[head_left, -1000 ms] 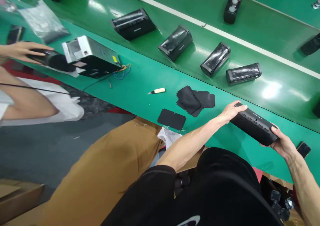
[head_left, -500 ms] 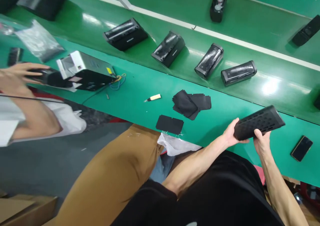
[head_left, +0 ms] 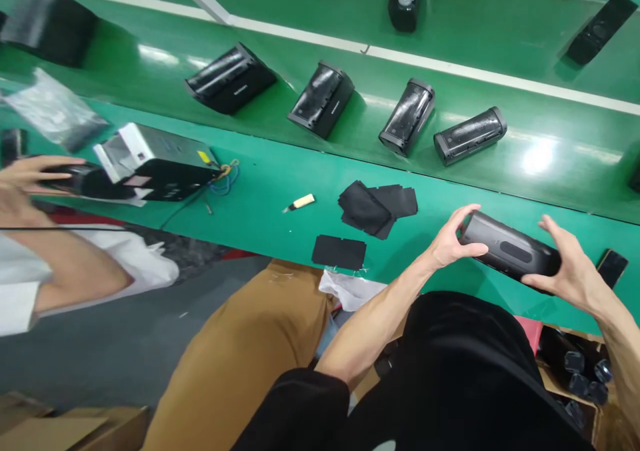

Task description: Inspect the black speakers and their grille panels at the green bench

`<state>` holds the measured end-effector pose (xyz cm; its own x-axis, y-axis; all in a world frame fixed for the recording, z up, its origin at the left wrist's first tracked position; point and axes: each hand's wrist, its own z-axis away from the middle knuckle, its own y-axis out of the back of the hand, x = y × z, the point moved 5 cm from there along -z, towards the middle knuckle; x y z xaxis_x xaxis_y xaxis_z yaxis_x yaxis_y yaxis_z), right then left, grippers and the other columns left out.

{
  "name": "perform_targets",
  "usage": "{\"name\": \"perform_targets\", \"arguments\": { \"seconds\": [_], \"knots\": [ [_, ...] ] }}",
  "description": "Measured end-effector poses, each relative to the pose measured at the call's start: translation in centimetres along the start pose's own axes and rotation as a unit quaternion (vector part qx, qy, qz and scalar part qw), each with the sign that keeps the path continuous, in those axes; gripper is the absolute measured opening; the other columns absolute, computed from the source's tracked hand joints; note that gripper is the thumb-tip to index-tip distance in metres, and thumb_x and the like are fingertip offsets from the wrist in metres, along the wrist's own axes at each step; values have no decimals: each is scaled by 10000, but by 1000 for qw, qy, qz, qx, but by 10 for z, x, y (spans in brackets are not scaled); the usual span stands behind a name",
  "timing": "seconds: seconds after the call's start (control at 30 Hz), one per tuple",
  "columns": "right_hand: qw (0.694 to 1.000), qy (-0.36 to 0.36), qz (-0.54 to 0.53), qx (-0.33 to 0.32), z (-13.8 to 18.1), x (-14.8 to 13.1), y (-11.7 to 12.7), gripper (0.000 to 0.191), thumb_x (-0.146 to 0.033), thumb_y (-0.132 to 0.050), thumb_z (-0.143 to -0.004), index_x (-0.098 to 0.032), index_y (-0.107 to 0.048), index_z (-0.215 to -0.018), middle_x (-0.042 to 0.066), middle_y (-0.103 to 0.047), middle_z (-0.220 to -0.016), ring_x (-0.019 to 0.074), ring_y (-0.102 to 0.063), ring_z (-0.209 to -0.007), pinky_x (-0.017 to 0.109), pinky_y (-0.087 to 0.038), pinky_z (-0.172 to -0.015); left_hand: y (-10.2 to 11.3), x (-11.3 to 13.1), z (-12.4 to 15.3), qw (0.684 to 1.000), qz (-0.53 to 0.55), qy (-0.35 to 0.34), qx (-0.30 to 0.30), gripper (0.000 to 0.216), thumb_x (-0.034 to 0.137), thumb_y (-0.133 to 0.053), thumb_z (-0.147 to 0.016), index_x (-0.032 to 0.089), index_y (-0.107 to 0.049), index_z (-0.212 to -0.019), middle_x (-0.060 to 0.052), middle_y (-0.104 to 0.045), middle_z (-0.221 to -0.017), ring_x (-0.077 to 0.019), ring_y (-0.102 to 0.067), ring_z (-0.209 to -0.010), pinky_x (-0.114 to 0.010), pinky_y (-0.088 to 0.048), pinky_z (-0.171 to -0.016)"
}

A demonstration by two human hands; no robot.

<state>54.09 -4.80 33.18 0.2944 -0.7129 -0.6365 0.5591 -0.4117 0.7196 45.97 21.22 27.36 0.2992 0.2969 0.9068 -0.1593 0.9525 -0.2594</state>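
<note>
A glossy green workbench (head_left: 280, 178) runs across the head view, with a darker green conveyor belt (head_left: 500, 44) along its far side. The person holds a black speaker (head_left: 510, 254) just above the near edge of the bench, right of centre, lying roughly level with its right end a little lower. The left hand (head_left: 453, 241) is closed on the speaker's left end, thumb and fingers pinching it. The right hand (head_left: 567, 271) cups the right end, thumb under the near side and fingers loosely spread behind it. A phone (head_left: 613, 268) lies on the bench just right of that hand. Left of the speaker lie a pile of black fabric pieces (head_left: 377, 206), one flat black piece (head_left: 339, 252) at the near edge, and a small yellow-handled tool (head_left: 300, 203). Four more speakers (head_left: 407, 116) lie in a row on the belt. At the far left a co-worker's hand (head_left: 30, 174) rests on a dark object beside a white-and-black box (head_left: 150, 161).
</note>
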Motion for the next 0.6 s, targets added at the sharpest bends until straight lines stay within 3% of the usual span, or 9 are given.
{"name": "perform_targets", "arguments": {
  "seconds": [0.17, 0.37, 0.5, 0.6],
  "knots": [
    [972, -112, -196, 60, 33, 32, -9, 1328, -780, -922, -651, -275, -299, -1709, 187, -524, -1630, 438, -530, -1460, 660, -387, -1219, 13, -13, 16, 995, 47, 72, 50, 994, 467, -1001, -586, 318, -634, -1498, -84, -649, -1458, -380, -609, -1313, -484, -508, -1156],
    [948, -161, -259, 93, 41, 27, -24, 954, -620, -973, -680, -280, -579, -1478, 120, -613, -1510, 361, -596, -1330, 531, -417, -1195, 6, -20, 13, 995, 51, 74, 50, 932, 504, -936, -676, 292, -591, -1516, -64, -688, -1352, -328, -664, -1193, -440, -531, -1104],
    [888, -271, -361, 92, 35, 47, -39, 932, -648, -1009, -542, -259, -661, -1315, 67, -686, -1252, 300, -641, -1104, 434, -538, -994, 7, -40, 8, 988, 40, 128, 72, 833, 556, -913, -712, 294, -638, -1453, -86, -679, -1434, -358, -627, -1336, -471, -491, -1170],
    [860, -320, -396, 41, 32, 58, -50, 861, -725, -947, -624, -237, -682, -1282, 67, -721, -1091, 262, -669, -881, 397, -572, -763, 10, -58, 9, 978, 29, 200, 52, 790, 620, -915, -707, 305, -686, -1393, -124, -681, -1480, -401, -568, -1447, -527, -472, -1191]
  ]
}}
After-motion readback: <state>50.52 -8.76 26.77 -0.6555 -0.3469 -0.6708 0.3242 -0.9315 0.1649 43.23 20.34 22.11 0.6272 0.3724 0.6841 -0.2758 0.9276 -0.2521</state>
